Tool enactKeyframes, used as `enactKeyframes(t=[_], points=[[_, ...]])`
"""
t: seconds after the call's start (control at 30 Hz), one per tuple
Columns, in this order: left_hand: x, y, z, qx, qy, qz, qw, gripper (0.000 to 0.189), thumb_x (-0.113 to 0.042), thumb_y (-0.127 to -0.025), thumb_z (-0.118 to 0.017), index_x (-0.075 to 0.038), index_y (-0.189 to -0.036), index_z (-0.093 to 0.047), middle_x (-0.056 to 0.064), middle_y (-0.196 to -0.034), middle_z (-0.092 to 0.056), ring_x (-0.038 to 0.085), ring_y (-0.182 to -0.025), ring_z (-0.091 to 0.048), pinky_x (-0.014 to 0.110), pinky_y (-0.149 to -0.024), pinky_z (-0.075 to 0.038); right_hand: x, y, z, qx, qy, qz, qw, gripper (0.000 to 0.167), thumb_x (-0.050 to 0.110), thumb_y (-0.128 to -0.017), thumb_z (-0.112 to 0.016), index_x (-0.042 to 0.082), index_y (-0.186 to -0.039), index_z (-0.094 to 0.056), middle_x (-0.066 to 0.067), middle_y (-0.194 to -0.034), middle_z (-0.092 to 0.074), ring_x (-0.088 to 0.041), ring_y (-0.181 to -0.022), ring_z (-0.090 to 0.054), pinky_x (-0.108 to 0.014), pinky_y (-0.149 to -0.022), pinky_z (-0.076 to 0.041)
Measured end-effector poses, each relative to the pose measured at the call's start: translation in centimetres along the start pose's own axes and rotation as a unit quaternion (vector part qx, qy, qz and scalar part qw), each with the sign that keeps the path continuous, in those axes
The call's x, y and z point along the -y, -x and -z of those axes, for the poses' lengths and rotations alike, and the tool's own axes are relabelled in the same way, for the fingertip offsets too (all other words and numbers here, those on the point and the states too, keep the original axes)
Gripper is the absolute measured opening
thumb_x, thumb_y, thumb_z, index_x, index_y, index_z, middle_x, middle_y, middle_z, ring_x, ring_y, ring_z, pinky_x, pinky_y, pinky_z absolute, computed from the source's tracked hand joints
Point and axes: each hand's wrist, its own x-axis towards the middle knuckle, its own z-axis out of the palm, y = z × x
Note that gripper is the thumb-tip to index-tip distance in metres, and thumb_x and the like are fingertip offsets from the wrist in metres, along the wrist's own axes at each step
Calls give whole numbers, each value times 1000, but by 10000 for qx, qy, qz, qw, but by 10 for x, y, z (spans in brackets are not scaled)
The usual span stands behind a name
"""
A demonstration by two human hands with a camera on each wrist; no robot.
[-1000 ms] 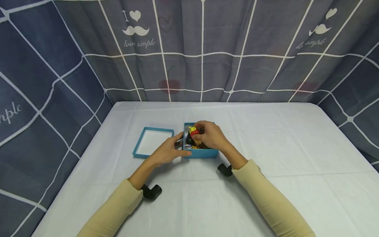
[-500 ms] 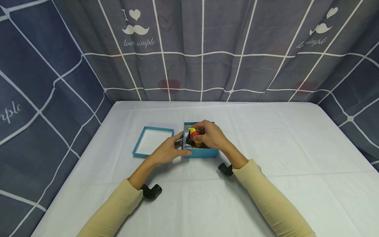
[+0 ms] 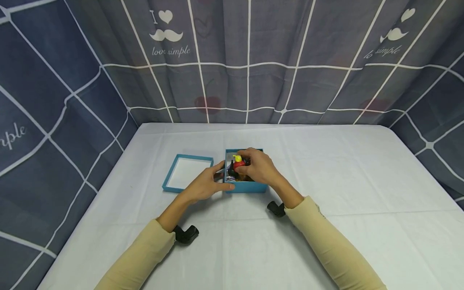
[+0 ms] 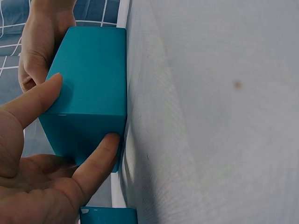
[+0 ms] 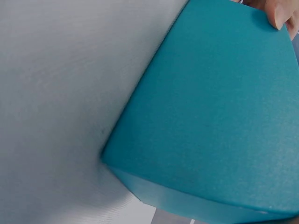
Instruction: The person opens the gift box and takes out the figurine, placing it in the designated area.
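A teal box (image 3: 250, 187) without its cover stands on the white cloth, with small colourful toys inside. My left hand (image 3: 204, 183) rests against its near left corner. The thumb lies on the front wall and straight fingers touch the left side, as the left wrist view shows. Reaching in from the right, my right hand (image 3: 258, 165) pinches a small toy figure (image 3: 238, 164) with a yellow top and red body, close over the other contents. Part of the figure is hidden behind the fingers. In the right wrist view the box wall (image 5: 201, 107) fills most of the picture.
The box's teal lid (image 3: 168, 175) lies inside up to the left, its white inner side showing. White cloth (image 3: 344, 169) covers the table. A grey checked curtain (image 3: 268, 80) hangs behind and along both sides. Black wrist mounts (image 3: 186, 235) stick out from the sleeves.
In my right hand the red and yellow figure has tilted slightly, its yellow top now standing more upright. My left hand, the box and the lid stay where they were.
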Motion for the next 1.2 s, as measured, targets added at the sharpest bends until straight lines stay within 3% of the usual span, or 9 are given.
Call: enactKeyframes(t=[0.17,0.53,0.77,1.0,1.2], points=[[2,0,1,21,-10,-59,10000,97,-27,-88,-78,-2,-157,-15,15,-159,-24,33,-142,-31,47,-108,-37,-2,0,-1,-77,-7,129,9999,46,19,-85,-79,4,-126,-67,-9,-109,-60,-23,-91,-60,-37,-77,-50],[1,0,0,-79,-130,-34,9999,94,-21,-87,-78,-2,-157,-17,15,-158,-27,32,-140,-35,47,-108,-37,-4,2,-2,-318,-432,247,9983,46,17,-87,-78,7,-129,-62,-7,-110,-64,-22,-93,-59,-38,-78,-51],[0,0,0,-77,-236,-21,9997,93,-21,-88,-77,-1,-157,-16,16,-158,-28,31,-140,-35,47,-109,-35,-5,3,-3,-439,-571,204,9972,47,23,-85,-80,8,-125,-61,-6,-96,-66,-21,-84,-59,-36,-73,-51],[1,0,0,-57,-232,-16,9997,94,-22,-89,-77,-2,-157,-16,17,-156,-30,31,-141,-35,47,-109,-34,-5,3,-4,-578,-760,-54,9954,55,27,-84,-81,4,-130,-60,-8,-112,-60,-23,-93,-57,-35,-78,-52],[1,0,1,-65,-265,-27,9996,94,-23,-89,-77,-2,-157,-16,18,-155,-32,31,-140,-35,48,-110,-34,-6,3,-5,-717,-983,-40,9926,54,25,-83,-82,3,-126,-58,-7,-111,-59,-23,-93,-58,-34,-78,-54]])
